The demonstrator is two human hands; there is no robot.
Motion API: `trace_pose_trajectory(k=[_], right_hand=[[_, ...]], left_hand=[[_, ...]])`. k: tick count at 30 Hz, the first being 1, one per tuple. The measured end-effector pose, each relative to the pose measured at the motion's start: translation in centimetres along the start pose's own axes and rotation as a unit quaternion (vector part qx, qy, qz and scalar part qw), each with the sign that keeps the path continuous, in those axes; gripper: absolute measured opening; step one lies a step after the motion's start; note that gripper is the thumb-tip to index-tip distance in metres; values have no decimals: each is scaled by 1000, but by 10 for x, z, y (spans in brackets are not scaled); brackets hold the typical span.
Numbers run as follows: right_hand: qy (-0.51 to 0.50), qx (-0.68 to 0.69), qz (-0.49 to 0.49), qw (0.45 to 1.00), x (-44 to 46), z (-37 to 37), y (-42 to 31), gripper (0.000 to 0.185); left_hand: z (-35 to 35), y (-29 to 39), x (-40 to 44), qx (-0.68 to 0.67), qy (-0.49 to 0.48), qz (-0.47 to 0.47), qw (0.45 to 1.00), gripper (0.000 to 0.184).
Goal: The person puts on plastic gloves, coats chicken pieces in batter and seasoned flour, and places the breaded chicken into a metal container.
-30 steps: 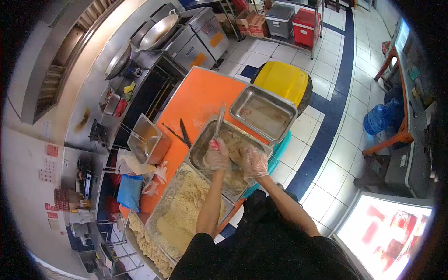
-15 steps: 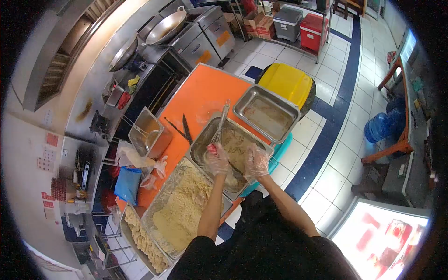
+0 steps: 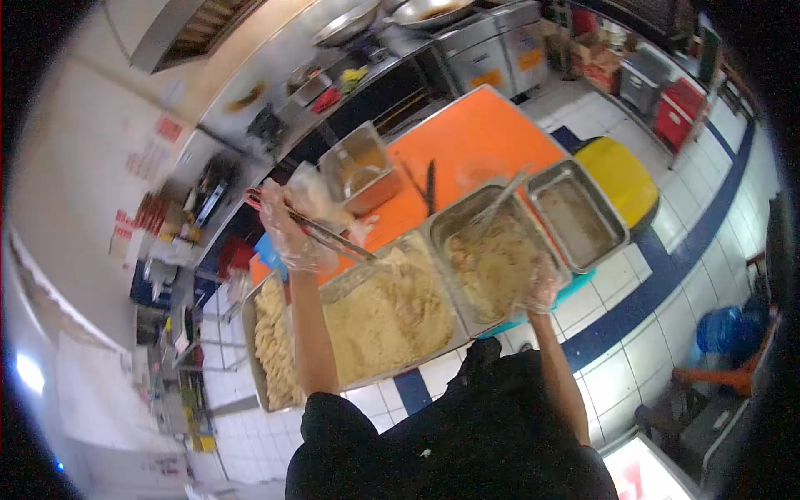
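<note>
My left hand, in a clear plastic glove, is closed on the red handle of long metal tongs. The tongs reach over a tray of pale flour, their tips at a lump near its back edge. Gloved too, my right hand is blurred at the right side of a pan of wet batter; whether it holds anything is hidden. A whisk leans in the back of that pan. Coated pieces fill the narrow tray at the far left.
An orange tabletop carries a dark pair of utensils and a deep steel container. To the right of the batter pan is a shallow steel tray, with a yellow-lidded bin beyond it. Woks stand at the back.
My left hand has moved from the batter pan to the left, over the flour tray, and now holds tongs. The whisk stays in the pan. The view has turned left.
</note>
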State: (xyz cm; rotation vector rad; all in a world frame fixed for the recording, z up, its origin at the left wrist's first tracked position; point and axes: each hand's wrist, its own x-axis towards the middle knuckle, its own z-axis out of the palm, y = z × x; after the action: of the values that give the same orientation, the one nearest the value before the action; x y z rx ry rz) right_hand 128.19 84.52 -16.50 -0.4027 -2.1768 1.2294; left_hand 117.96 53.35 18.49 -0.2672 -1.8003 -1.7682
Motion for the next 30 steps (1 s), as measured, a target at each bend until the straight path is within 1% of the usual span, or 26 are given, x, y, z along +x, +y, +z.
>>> trace_pose_trajectory(k=[1,2,3,5,7,9,10,11,12,13,15,16,17,18,19,20,21,22,23,24,25,26,27,28,29,30], right_hand=[[9,56,1,998,0,-2,2,32],[21,110,5,994,-2,-2,-1,31],[14,115,8,993,-2,-5,-11,31],[30,-23,-28,999,5,-11,-24,30],[46,-46,-35,997,6,-7,-23,28],[58,-75,-46,994,3,-7,-20,26],[49,-69,-43,995,2,-7,-19,25],[41,-63,-42,996,4,-7,-18,24],[39,-70,-47,996,5,-3,-13,24],[29,-86,-39,995,4,2,-7,23],[19,-109,-43,993,5,1,-10,21],[28,-71,-45,996,5,-2,-24,21],[41,-36,-48,997,6,-7,-34,20],[50,-48,-57,996,7,-7,-33,20],[50,-92,-45,994,6,-1,-26,19],[50,-134,-33,989,5,3,-18,18],[61,-143,-40,987,4,4,-14,18],[28,-89,15,995,3,6,-10,17],[14,-63,36,997,6,6,-20,17],[1,-37,59,998,8,5,-30,17],[9,-30,38,999,8,2,-56,16],[12,-22,18,1000,4,4,-73,16],[8,-64,-54,996,-9,17,-70,16],[2,-105,-127,986,-25,29,-62,16],[-13,-267,-208,941,-41,37,-70,18],[-27,-343,-247,906,-53,46,-85,19]], left_hand=[[-19,16,4,-38,-95,3,995,32],[-69,-7,12,67,-44,22,997,26],[-82,-10,0,75,-41,21,996,26],[-95,-10,-48,233,-22,-26,972,21],[-109,-13,-98,377,-7,-70,923,17],[-146,-57,-142,596,-23,-127,792,15],[-160,-71,-161,593,-25,-130,794,15],[-170,-84,-178,461,-15,-152,874,14],[-174,-92,-189,317,-1,-173,932,14],[-167,-87,-195,312,5,-181,933,14],[-133,-58,-189,224,-13,-209,952,14],[-109,-46,-184,211,-9,-213,954,14],[-81,-34,-178,181,18,-177,967,13],[-55,-32,-172,148,42,-139,978,12],[-35,-38,-166,129,39,-140,981,12],[-16,-43,-159,109,50,-97,988,13],[1,-47,-151,89,64,-53,993,15],[14,-75,-143,72,63,-50,994,15],[26,-126,-136,-199,79,-116,970,17],[36,-147,-134,-334,79,-142,928,18],[47,-167,-133,-460,87,-170,867,19],[58,-172,-135,-146,23,-182,972,20],[60,-178,-134,187,-39,-178,965,21],[45,-191,-143,182,-30,-180,966,21],[21,-207,-162,122,6,-135,983,21],[-8,-195,-171,177,-12,-144,974,22]])
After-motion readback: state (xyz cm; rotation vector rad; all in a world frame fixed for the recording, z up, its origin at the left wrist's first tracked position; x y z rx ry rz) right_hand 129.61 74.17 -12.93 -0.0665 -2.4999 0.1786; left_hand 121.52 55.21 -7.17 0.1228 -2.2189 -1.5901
